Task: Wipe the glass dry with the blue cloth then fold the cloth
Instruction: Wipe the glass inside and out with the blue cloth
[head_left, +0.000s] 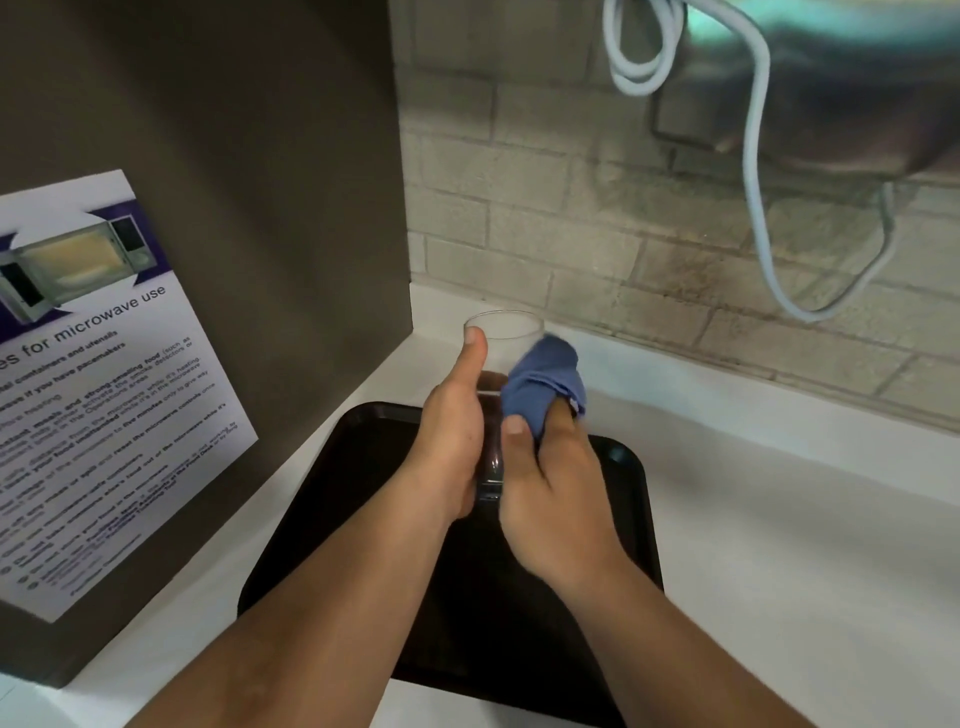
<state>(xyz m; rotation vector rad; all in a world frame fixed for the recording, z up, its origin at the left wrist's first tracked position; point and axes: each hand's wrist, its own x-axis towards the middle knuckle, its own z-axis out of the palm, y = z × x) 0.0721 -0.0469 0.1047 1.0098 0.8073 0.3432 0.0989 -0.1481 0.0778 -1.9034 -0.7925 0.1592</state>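
Head view looks down on a clear, tall drinking glass (501, 332) held upright above a black rectangular plastic tray (322, 499), which lies on a white countertop (779, 519). The person's left hand (452, 441) wraps around the left side of the glass, with the thumb stretched up the wall and its tip just below the rim. The right hand (550, 499) clutches a bunched blue cloth (545, 379) and presses it against the right side of the glass, near the upper half; the thumb pins the cloth from the near side, and the cloth bulges out above the fingers. The two hands sit side by side with the glass between them, its thick base showing in the gap between the palms. Both bare forearms reach in from the near edge of the scene across the tray.

To the left stands a dark brown panel (234, 156) carrying a white printed notice about microwave use (104, 389), with a picture of a microwave at its top. At the far side runs a pale brick-pattern tiled wall (571, 208). A white looped cable (753, 156) hangs down in front of that wall at the upper right.
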